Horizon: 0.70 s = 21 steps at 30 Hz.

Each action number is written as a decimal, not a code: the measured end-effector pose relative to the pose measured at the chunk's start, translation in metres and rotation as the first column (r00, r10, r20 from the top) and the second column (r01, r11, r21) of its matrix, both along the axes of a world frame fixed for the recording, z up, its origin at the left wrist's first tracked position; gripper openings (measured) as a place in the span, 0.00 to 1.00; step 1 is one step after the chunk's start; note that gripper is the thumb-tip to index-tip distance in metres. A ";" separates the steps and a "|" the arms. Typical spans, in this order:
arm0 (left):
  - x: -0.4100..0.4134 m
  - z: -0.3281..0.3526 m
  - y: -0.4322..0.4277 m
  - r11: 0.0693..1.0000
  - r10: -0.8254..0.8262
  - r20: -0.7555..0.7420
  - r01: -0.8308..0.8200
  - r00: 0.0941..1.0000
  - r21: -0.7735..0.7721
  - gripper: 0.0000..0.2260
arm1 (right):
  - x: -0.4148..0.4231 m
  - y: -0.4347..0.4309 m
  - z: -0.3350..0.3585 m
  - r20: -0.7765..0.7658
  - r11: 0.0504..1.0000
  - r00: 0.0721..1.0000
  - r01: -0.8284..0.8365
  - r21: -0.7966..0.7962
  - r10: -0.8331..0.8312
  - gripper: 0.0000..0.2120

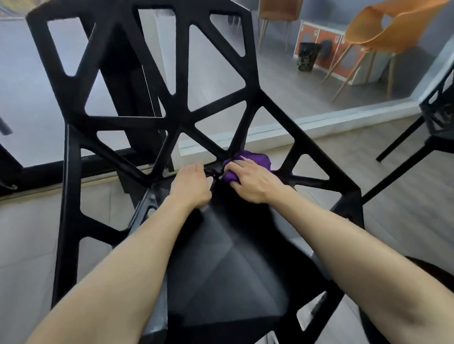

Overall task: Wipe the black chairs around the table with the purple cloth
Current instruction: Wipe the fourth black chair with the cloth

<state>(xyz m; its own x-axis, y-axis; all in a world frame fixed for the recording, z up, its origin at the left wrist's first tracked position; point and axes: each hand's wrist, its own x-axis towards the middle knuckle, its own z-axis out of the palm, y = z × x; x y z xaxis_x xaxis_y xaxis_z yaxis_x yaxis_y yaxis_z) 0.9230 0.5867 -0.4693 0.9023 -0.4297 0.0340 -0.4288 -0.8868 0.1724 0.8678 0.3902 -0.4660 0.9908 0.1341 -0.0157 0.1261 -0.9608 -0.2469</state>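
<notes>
Purple cloth [250, 161] is bunching inside the gripping right hand [251, 181] at the back-seat joint of the black chair [175, 121]. Left hand [190, 187] is clutching a neighbouring strut; working into every corner looks best.

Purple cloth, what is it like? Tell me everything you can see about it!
The purple cloth is a soft-looking, bright violet rag, bunched into a crumpled lump rather than spread flat. The right hand grips it from above with fingers curled over it, so only part of it shows. It is pressed against the black chair where the seat meets the open lattice back, at a joint of struts. The left hand holds the chair just beside it.
</notes>
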 end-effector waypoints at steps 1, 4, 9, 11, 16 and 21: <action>-0.001 0.002 -0.002 1.000 0.017 -0.004 -0.017 1.000 0.009 0.15 | 0.004 0.002 -0.002 0.010 1.000 1.000 0.000 0.008 0.000 0.21; -0.003 0.001 -0.006 0.999 0.026 0.012 -0.027 1.000 0.034 0.16 | -0.019 -0.011 0.007 0.070 0.999 0.997 0.016 0.043 -0.019 0.29; -0.004 -0.007 0.000 1.000 0.017 0.021 -0.017 1.000 -0.006 0.21 | -0.073 -0.044 0.010 0.163 0.991 0.987 0.020 -0.135 0.002 0.26; -0.004 -0.010 0.001 1.000 0.006 0.020 -0.006 1.000 -0.003 0.22 | -0.076 -0.039 -0.001 0.236 0.991 0.971 0.059 -0.122 -0.028 0.23; -0.004 -0.015 -0.005 0.998 0.005 0.025 -0.007 1.000 0.060 0.28 | -0.022 0.001 -0.003 0.277 0.989 0.959 0.099 -0.112 -0.065 0.16; -0.007 -0.015 0.000 0.998 0.003 0.006 -0.004 1.000 0.057 0.32 | -0.069 -0.026 0.010 0.336 0.953 0.939 0.165 -0.255 -0.072 0.18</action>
